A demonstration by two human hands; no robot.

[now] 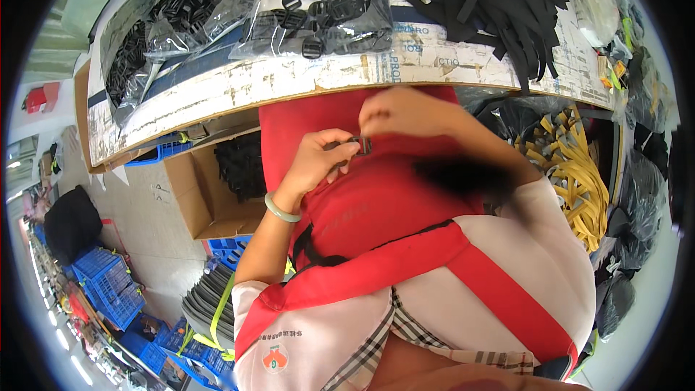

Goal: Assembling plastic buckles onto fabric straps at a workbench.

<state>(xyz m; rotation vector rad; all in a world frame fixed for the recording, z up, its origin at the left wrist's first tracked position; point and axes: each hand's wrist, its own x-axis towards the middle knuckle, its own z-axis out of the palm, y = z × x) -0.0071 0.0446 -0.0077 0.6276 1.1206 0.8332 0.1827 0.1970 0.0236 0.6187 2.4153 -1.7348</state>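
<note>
My left hand (318, 163), with a pale bangle (281, 208) at its wrist, pinches a small black plastic buckle (364, 145) above my red apron (340, 210). Just beyond the buckle is my right hand (398, 112), its fingers curled in and slightly blurred. Whatever those fingers hold, if anything, is hidden. Below the right forearm, a black shape (460, 174) is smeared by motion and I cannot make out its kind.
Clear bags of black buckles (318, 7) and a pile of black straps (499, 7) lie on the worn white table (289, 72). An open carton (192, 195) stands below at left, yellow straps (583, 181) hang at right, and blue crates (108, 282) sit on the floor.
</note>
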